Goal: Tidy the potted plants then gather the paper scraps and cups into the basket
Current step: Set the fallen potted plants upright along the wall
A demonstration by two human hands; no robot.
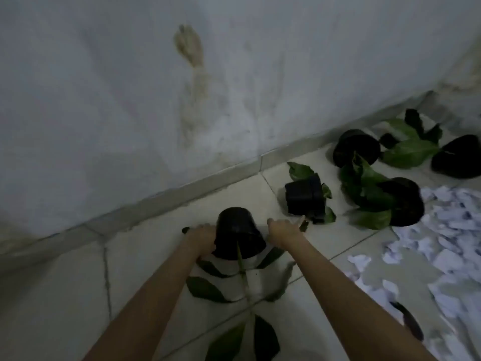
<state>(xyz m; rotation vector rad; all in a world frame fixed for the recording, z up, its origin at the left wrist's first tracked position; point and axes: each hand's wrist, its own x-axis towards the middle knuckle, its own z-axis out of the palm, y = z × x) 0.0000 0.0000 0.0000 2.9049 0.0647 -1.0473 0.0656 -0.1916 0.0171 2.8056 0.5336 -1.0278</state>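
Left hand (201,237) grips the toppled black pot (238,233), right hand (285,230) open and empty beside it; careless righting risks snapping the stem (242,272) or spilling soil.

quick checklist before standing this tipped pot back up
1. Left hand on the tipped black plastic pot: ok, it holds the pot's left side.
2. Right hand on the pot: not ok, it is open and apart from it.
3. Green stem free: ok, nothing lies on it.
4. Room by the grey wall: ok, bare floor tile to the left.
5. Soil staying in: cannot tell.
6. White paper scraps out of the way: ok, off to the right.
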